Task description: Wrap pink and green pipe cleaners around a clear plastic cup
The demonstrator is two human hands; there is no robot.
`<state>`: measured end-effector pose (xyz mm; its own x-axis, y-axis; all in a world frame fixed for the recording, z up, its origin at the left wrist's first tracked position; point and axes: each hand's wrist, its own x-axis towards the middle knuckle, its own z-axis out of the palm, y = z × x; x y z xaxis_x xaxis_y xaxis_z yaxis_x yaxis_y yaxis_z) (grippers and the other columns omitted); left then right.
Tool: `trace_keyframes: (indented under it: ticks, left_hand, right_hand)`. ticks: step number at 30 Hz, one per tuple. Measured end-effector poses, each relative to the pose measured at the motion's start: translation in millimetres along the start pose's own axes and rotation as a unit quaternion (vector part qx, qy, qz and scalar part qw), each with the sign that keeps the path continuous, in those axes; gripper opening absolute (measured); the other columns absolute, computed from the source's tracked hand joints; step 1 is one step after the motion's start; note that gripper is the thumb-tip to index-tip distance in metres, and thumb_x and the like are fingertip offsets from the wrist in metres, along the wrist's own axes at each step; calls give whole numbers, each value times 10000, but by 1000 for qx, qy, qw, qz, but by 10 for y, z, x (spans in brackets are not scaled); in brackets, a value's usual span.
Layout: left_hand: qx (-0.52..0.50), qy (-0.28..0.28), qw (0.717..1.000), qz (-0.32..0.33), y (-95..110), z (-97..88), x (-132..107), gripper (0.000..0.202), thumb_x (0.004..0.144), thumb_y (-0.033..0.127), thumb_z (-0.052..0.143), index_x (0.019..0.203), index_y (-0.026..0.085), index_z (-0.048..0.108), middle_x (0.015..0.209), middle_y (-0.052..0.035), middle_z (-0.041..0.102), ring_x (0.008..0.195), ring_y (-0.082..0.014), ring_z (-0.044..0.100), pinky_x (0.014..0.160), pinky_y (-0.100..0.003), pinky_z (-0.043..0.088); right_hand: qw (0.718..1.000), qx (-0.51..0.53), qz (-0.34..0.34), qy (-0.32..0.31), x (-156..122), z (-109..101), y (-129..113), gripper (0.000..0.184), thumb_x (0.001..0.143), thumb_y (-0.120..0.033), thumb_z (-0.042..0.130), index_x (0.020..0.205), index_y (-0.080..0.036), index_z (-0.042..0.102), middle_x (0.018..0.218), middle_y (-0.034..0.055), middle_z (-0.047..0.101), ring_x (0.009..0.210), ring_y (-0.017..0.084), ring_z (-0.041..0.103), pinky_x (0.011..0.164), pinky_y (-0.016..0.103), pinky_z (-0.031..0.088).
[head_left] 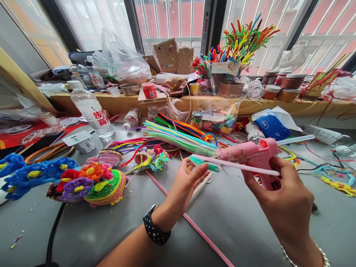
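The left hand's thumb and fingers clamp a teal, fuzzy oval piece beside a straight, pale-pink fuzzy stem. The right hand's fingers wrap a pink plastic glue gun. Beyond, pastel fuzzy stems lie bundled on the grey table.

Grey tabletop fills the near side, with a slight sheen. Pale wooden ledge runs left to right along the far side, under a row of windows with dark frames. White bars outside, pinkish building behind. Far left: grey wall, sloping wooden edge. Daylight comes through the glass.
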<state>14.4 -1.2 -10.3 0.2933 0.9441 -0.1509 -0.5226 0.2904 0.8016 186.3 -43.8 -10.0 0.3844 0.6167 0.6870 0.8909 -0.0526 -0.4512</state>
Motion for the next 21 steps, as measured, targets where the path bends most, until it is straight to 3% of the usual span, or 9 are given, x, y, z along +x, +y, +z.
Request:
trace_keyframes:
  ticks: [11,21]
  left_hand:
    - [8,34,999,25,29,30,-6,496,601,265,803,1004,181,527,1170,-96,604,1074,-251,587,970,-421,392]
    - [33,41,998,39,26,24,-10,555,603,291,799,1043,160,486,1220,-140,563,1082,-255,583,952,-391,414]
  right_hand:
    - [1000,2,19,-4,-23,3,-25,591,727,-594,561,1067,-110,571,832,129,694,601,218,653,562,307,505]
    - [1000,5,30,4,-37,-9,-31,587,723,-551,593,1080,-87,565,856,149,694,606,224,660,571,305,506]
